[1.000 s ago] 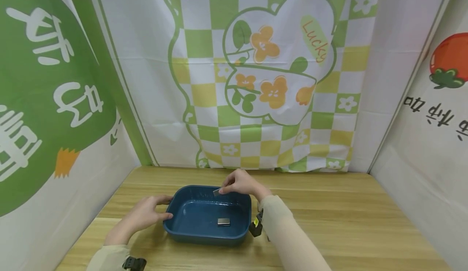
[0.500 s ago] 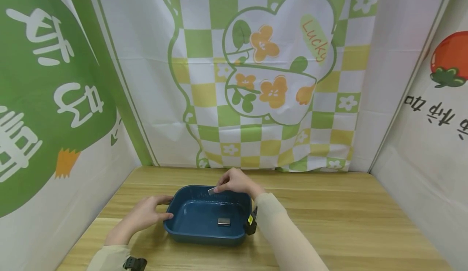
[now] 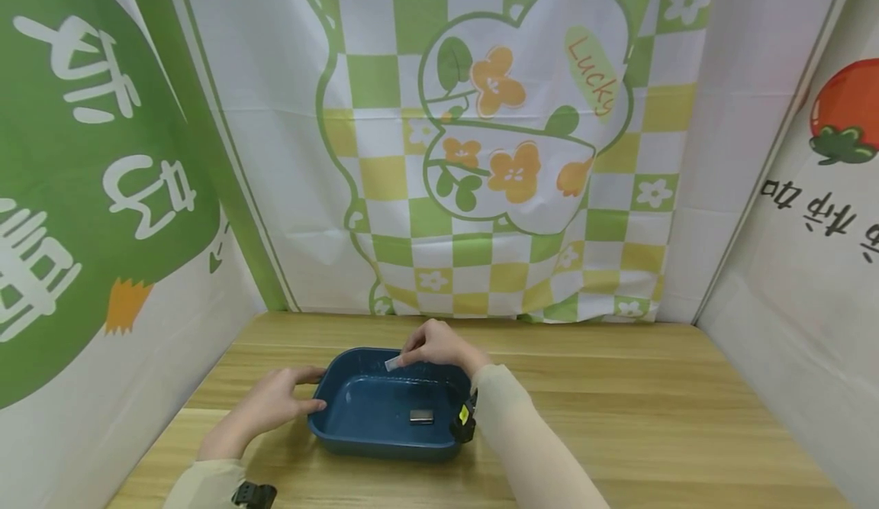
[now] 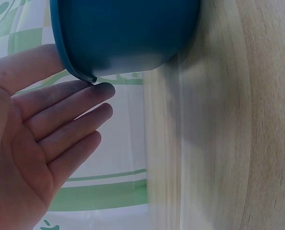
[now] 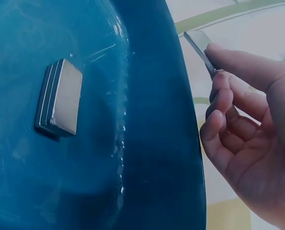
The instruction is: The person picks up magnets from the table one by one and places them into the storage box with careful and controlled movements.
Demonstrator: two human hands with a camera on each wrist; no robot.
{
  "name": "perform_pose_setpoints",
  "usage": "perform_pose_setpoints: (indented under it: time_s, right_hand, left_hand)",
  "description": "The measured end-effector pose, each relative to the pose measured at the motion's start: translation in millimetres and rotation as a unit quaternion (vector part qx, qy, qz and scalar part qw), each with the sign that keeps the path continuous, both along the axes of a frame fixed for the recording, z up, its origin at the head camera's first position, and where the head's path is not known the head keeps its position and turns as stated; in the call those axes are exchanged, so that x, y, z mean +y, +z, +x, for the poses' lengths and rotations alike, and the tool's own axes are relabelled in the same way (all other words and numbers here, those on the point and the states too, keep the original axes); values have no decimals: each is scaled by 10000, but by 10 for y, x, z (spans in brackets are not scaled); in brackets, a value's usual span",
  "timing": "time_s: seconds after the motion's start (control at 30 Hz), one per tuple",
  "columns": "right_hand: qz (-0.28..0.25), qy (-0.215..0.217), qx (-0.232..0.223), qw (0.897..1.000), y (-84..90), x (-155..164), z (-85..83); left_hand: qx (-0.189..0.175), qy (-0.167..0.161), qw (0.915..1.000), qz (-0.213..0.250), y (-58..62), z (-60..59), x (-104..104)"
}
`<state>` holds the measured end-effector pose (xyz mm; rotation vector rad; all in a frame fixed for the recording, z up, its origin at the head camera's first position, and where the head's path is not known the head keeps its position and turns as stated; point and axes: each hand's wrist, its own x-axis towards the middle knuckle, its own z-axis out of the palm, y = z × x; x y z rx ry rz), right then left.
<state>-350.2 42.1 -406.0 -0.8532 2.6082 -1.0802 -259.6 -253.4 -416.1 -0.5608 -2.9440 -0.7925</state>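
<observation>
Right hand (image 3: 439, 347) pinching a thin metal plate (image 3: 393, 363) over blue basin (image 3: 357, 440), long axis leftward, left hand (image 3: 275, 401) fingers straight against the rim, stacked plates (image 3: 421, 417) lying flat inside

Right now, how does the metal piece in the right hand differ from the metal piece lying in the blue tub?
The held piece looks like one thin plate; the stack in the tub is thicker, with several layers showing at its edge. The right hand pinches the held piece above the far rim of the blue tub; the stack lies flat on the tub's floor, untouched. Both are grey, rectangular and metallic.
</observation>
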Motion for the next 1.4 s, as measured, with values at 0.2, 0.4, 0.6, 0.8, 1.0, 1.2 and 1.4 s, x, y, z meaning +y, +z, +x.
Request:
perform_pose_setpoints:
  time_s: [0.2, 0.4, 0.6, 0.8, 1.0, 1.2, 1.4]
  right_hand:
    - [57, 51, -77, 9999, -28, -30, -1]
    - [95, 141, -202, 9997, -46, -51, 6]
    - [154, 297, -372, 9987, -69, -71, 27]
    - [3, 486, -831, 9954, -106, -104, 43]
    - [-154, 477, -1202, 9915, -124, -107, 50]
    - [-316, 258, -1167, 9923, -78, -65, 39]
    - [-241, 202, -1102, 9934, 4, 4, 34]
  left_hand:
    - [0, -9, 10000, 29, 3, -1, 6]
    - [27, -9, 10000, 62, -5, 1, 0]
    - [22, -52, 9999, 88, -17, -4, -1]
    - [-26, -59, 9999, 97, -25, -7, -2]
    - [-24, -72, 9999, 134, -34, -13, -4]
    - [-20, -64, 9999, 103, -40, -21, -8]
    - [-54, -68, 9999, 116, -35, -24, -10]
